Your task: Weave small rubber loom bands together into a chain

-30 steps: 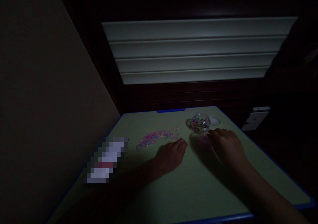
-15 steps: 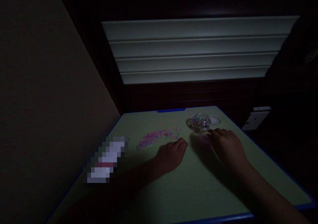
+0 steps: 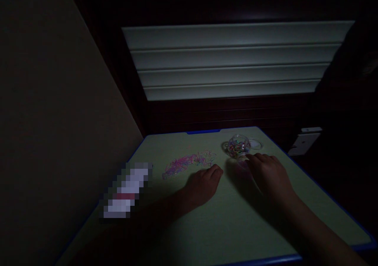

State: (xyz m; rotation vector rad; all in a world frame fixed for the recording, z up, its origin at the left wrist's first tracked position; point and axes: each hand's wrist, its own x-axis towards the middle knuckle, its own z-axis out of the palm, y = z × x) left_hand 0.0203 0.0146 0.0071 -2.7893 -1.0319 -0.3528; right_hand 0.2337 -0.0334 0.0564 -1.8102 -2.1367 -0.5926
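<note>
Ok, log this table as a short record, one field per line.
left hand: fingers curled, nearest the pinkish strands; contents hidden
right hand: fingertips at a small clear container; grip unclear
jar: clear, open, multicoloured pieces inside
round clear item: beside the jar
far left: pixelated whitish item
light: dim

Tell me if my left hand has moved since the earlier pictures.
No, your left hand shows no clear shift; it rests just nearer you than the right end of the colorful pile on the table, as before.
</note>
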